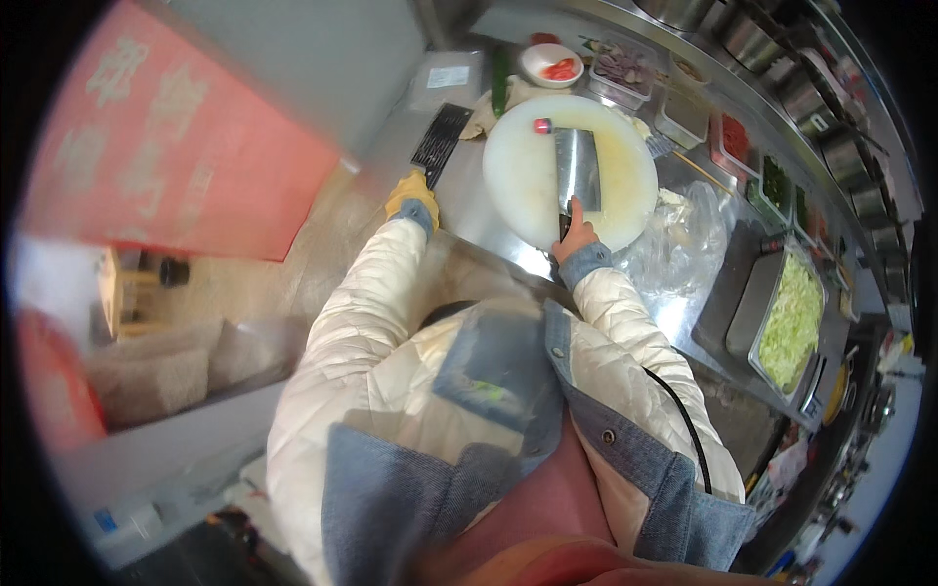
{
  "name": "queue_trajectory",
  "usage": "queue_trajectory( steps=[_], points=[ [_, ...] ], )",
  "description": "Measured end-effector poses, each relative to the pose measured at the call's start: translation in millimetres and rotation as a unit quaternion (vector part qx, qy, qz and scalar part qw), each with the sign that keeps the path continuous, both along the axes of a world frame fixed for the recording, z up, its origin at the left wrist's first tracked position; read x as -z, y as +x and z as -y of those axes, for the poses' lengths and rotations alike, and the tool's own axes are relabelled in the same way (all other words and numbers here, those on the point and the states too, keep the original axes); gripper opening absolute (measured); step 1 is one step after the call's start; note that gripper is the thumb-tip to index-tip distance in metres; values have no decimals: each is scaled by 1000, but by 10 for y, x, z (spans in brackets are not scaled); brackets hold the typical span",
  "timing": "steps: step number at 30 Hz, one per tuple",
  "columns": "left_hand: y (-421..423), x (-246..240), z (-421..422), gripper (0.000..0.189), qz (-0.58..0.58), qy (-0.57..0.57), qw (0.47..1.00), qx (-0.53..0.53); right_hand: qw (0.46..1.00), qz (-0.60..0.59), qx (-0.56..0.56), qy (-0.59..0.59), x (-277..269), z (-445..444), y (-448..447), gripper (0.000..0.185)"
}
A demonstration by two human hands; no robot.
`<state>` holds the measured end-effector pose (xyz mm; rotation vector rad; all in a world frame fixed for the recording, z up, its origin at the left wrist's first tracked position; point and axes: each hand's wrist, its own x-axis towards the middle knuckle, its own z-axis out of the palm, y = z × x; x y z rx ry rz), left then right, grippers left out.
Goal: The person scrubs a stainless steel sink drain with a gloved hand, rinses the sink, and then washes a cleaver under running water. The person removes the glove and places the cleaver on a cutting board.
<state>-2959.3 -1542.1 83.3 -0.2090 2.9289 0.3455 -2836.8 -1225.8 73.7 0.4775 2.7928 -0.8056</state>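
Note:
My right hand (575,236) is at the handle of a broad steel cleaver (577,165), its index finger stretched along the blade's near end. The cleaver lies flat over a round white cutting board (516,176). Beside the blade's far left corner is a small red and blue object (542,126). My left hand (414,199), in a yellow glove, is at the near end of a dark, slatted grater-like tool (441,143) on the steel counter, left of the board. Its fingers are partly hidden, so the grip is not clear.
Behind the board stand a white bowl with red slices (551,66), a cucumber (500,82) and a tub of chopped purple onion (621,73). Plastic bags (678,242), tubs of chopped food and a steel pan of shredded cabbage (788,322) are on the right.

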Motion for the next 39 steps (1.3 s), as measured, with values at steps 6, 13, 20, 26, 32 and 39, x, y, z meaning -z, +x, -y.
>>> queue_trajectory(
  steps=[6,13,20,26,32,39],
  points=[
    [-380,585,175,57,-9,129,990,-47,993,4,105,-61,17,-158,43,84],
    [177,8,103,28,-20,457,880,-125,989,-34,110,-87,-481,-287,412,53],
    [886,-1059,-651,33,189,654,731,45,963,-182,155,-125,-933,-58,729,45],
    [1592,-1356,-1764,37,228,695,675,94,949,-211,197,-125,-1141,-113,1296,43],
    [2049,-1458,-2347,43,326,595,703,214,927,-242,278,-70,-1221,-499,2294,39],
    [3594,-1367,-3594,36,369,600,654,276,866,-281,404,-85,-1146,-1082,3886,41]
  ],
)
